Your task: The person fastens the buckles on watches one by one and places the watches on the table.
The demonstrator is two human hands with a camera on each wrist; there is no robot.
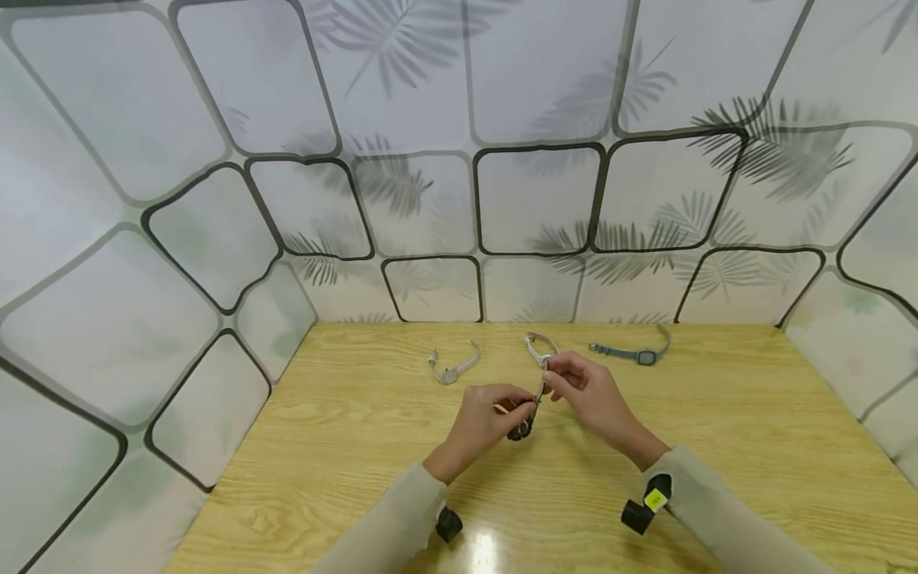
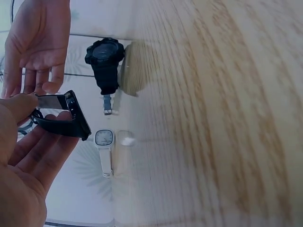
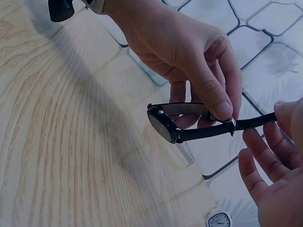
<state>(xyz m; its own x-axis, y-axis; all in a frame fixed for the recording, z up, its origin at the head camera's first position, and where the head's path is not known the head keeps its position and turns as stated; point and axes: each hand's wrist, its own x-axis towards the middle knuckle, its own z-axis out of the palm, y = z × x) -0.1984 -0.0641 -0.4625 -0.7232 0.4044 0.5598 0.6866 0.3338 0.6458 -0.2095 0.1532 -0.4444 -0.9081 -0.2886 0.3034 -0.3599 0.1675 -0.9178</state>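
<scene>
Between my hands is a black wristwatch (image 3: 162,125) with a round dark face, its strap bent into a loop. My left hand (image 1: 484,414) grips the strap beside the buckle (image 3: 232,125), thumb on top in the right wrist view. With thumb and fingertips my right hand (image 1: 591,395) pinches the strap's free end (image 3: 258,121), which sticks out past the buckle. In the left wrist view the looped strap (image 2: 61,127) shows edge-on, and the face is turned away. Beyond the hands a white watch (image 1: 539,351) lies partly behind my right fingers.
Another pale watch (image 1: 450,375) lies to the left on the wooden table (image 1: 344,470), and a blue-grey watch (image 1: 645,356) to the right. A chunky black watch (image 2: 105,56) stands past my hands in the left wrist view. Patterned cloth walls (image 1: 538,199) enclose the table's back and sides.
</scene>
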